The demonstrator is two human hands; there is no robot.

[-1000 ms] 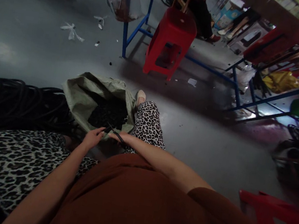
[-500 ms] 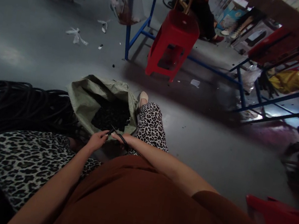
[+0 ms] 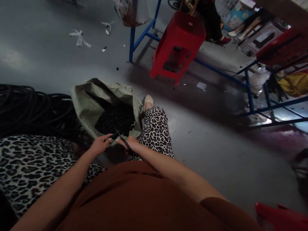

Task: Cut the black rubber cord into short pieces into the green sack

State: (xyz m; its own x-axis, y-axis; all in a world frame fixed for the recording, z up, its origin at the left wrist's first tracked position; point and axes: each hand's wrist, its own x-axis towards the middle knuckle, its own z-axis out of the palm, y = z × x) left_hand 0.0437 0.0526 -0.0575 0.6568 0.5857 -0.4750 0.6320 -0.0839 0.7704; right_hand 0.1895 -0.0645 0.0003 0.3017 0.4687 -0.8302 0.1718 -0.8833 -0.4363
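Note:
Near the rim of an olive-green woven sack (image 3: 86,102), my left hand (image 3: 100,144) pinches a small black piece (image 3: 114,136), too dark to tell its kind. My right hand (image 3: 132,143) is closed round scissors with black handles (image 3: 125,143). Their thin metal blades point up and left, close to the black piece; whether they touch it I cannot tell. Many small black pieces (image 3: 113,119) lie inside the open sack, just beyond both hands.
Long black tubes or cords (image 3: 30,105) are heaped left of the sack. A red plastic stool (image 3: 182,32) stands ahead, beside a blue metal frame (image 3: 132,44). Another person's legs (image 3: 212,19) show behind it. Plastic scraps (image 3: 79,38) litter the floor. Red plastic (image 3: 284,227) shows at lower right.
The scissor handles look closer together than before. Both hands stay in nearly the same place above the sack's near rim; the whole view has shifted slightly.

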